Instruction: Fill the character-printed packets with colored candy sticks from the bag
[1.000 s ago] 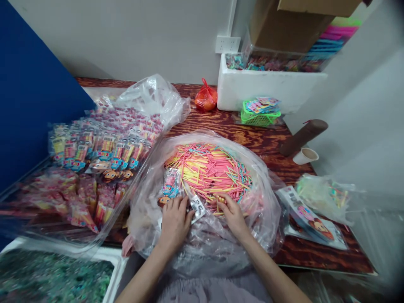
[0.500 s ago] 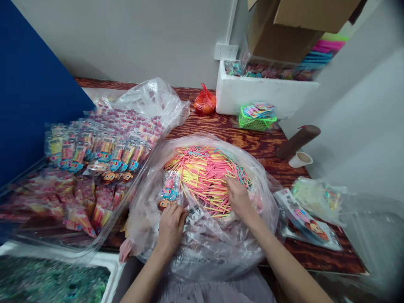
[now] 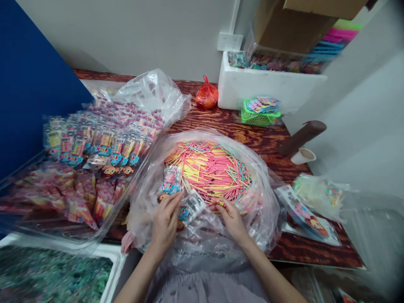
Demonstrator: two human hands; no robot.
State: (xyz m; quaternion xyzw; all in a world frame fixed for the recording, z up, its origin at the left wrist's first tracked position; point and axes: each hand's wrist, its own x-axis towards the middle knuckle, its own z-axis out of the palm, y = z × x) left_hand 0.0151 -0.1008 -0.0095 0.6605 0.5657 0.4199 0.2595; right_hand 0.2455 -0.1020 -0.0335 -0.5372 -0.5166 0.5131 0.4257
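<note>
A large clear plastic bag [image 3: 265, 198] lies open in front of me, full of thin pink, yellow and blue sticks [image 3: 217, 168]. At its near left side, my left hand [image 3: 166, 221] is closed on a small clear printed packet [image 3: 193, 207]. Another packet [image 3: 171, 179], with pink sticks inside and a blue logo, rests just beyond those fingers. Over the near edge of the heap, my right hand [image 3: 230, 216] pinches a few short sticks [image 3: 221, 203], partly hidden by the fingers.
Filled packets [image 3: 105, 145] cover a tray at left. A white foam box [image 3: 268, 90], green basket [image 3: 260, 118] and red bag [image 3: 207, 96] stand behind. A brown bottle [image 3: 299, 139], paper cup [image 3: 303, 156] and printed bags [image 3: 307, 219] are at right.
My right hand has drawn back from the heap toward my left hand, now pinching sticks. The packet at my left hand has been lifted and shows more clearly.
</note>
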